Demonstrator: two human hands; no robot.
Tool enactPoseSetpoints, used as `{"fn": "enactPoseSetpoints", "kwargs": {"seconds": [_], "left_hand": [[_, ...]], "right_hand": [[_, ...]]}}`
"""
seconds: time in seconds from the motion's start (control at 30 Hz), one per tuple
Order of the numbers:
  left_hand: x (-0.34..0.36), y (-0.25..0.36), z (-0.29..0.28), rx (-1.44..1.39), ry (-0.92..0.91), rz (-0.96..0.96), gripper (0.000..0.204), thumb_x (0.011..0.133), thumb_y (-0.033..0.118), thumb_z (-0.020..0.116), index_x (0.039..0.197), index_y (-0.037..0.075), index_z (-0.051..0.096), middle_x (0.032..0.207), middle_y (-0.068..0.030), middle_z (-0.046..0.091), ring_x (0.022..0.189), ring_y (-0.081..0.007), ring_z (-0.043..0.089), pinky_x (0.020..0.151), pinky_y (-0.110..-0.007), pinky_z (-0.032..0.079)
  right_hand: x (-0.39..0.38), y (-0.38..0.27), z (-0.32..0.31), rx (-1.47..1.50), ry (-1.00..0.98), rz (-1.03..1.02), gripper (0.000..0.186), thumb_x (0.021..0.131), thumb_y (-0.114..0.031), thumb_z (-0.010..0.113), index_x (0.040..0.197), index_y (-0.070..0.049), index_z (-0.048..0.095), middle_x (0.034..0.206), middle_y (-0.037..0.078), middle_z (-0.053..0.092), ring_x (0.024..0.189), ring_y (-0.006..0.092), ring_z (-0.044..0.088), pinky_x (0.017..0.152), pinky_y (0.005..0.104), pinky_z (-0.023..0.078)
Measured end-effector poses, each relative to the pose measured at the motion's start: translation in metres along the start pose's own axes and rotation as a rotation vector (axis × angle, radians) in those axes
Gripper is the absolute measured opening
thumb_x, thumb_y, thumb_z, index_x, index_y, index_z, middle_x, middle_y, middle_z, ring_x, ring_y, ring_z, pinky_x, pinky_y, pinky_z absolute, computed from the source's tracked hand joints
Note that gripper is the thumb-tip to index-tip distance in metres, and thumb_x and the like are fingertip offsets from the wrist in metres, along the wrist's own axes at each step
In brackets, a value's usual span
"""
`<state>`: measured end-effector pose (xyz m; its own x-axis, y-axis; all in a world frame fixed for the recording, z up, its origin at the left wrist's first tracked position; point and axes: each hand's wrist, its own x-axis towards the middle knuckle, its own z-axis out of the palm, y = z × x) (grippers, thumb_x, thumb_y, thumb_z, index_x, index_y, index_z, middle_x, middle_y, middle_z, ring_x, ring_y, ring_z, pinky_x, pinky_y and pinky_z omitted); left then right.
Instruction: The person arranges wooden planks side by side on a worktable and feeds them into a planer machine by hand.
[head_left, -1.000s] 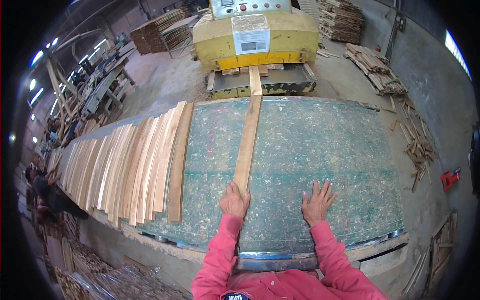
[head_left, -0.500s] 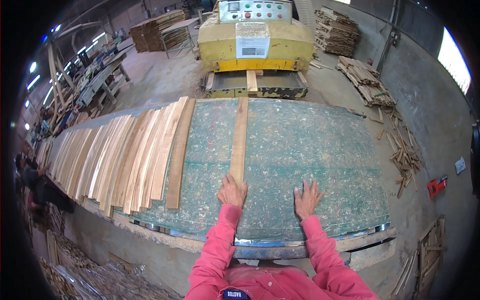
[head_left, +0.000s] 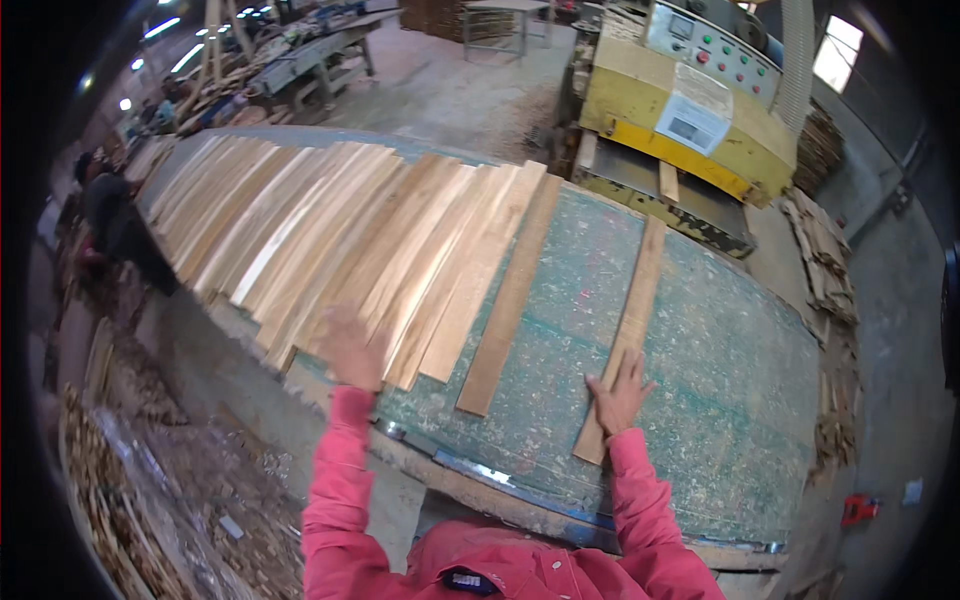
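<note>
My left hand point(head_left: 355, 350), blurred with fingers spread, is over the lower ends of a long row of pale wooden boards point(head_left: 280, 215) on the worn green worktable point(head_left: 720, 390). My right hand point(head_left: 618, 390) lies with spread fingers on a single board point(head_left: 640, 285) right of the row. A darker board point(head_left: 510, 295) lies between that board and the tightly laid row. Beyond the table stands a yellow machine point(head_left: 630, 105) with a button panel point(head_left: 710, 55) and a short wooden piece point(head_left: 668, 180) at its opening.
A person in dark clothes point(head_left: 120, 215) is at the table's far left. Scrap wood and plastic point(head_left: 130, 470) lie low at left, stacked slats point(head_left: 815, 250) at right. A red tool point(head_left: 858, 510) is on the right floor, a long bench point(head_left: 300, 70) behind.
The view has swung left. My left hand has left the single board and moved leftward to the row; my right hand has moved onto that board, which lies clear of the machine's piece.
</note>
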<state>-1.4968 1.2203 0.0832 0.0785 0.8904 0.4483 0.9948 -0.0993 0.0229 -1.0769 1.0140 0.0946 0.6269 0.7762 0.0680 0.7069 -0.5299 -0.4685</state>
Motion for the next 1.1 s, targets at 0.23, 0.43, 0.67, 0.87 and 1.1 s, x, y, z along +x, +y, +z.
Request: {"fn": "enactPoseSetpoints", "kwargs": {"seconds": [0.23,0.43,0.67,0.87,1.1], "left_hand": [[0.091,-0.066,0.063,0.084,-0.374,-0.226,0.081,0.095,0.067,0.047,0.159,0.019,0.032,0.165,-0.0203,0.025,0.154,-0.0379,0.021,0.113,-0.07,0.022],[0.099,-0.004,0.035,-0.012,-0.333,-0.202,0.08,0.092,0.064,0.055,0.154,0.017,0.04,0.157,-0.022,0.036,0.145,-0.0399,0.032,0.113,-0.065,0.025],[0.088,-0.023,0.054,-0.129,-0.05,-0.07,0.079,0.083,0.061,0.067,0.143,0.012,0.052,0.14,-0.0263,0.046,0.131,-0.0425,0.041,0.109,-0.06,0.028],[0.075,0.0,0.05,-0.245,0.047,0.007,0.076,0.079,0.062,0.071,0.139,0.017,0.057,0.137,-0.0287,0.047,0.127,-0.046,0.042,0.109,-0.059,0.028],[0.063,0.045,0.037,-0.381,-0.007,0.028,0.074,0.073,0.056,0.078,0.136,0.021,0.058,0.141,-0.0281,0.041,0.127,-0.0472,0.039,0.11,-0.061,0.027]], "right_hand": [[0.009,-0.025,0.014,0.135,0.009,-0.004,0.101,0.073,-0.037,0.078,0.158,-0.013,0.029,0.162,0.024,0.029,0.152,0.0376,0.026,0.122,0.0625,-0.001],[0.011,-0.024,0.002,0.134,0.094,0.037,0.094,0.075,-0.039,0.08,0.155,-0.013,0.037,0.159,0.024,0.035,0.149,0.037,0.031,0.123,0.0584,0.002],[0.014,-0.034,0.008,0.118,0.075,0.057,0.087,0.077,-0.037,0.078,0.152,-0.012,0.042,0.158,0.025,0.038,0.149,0.036,0.032,0.123,0.0584,0.003],[0.023,-0.072,0.03,0.215,0.095,0.009,0.09,0.073,-0.027,0.079,0.152,-0.009,0.042,0.157,0.023,0.039,0.149,0.0353,0.034,0.125,0.0533,0.007],[0.007,-0.076,-0.008,1.203,0.081,0.131,0.097,0.076,0.004,0.074,0.158,0.005,0.022,0.152,0.021,0.044,0.136,0.0248,0.049,0.111,0.0349,0.042]]}}
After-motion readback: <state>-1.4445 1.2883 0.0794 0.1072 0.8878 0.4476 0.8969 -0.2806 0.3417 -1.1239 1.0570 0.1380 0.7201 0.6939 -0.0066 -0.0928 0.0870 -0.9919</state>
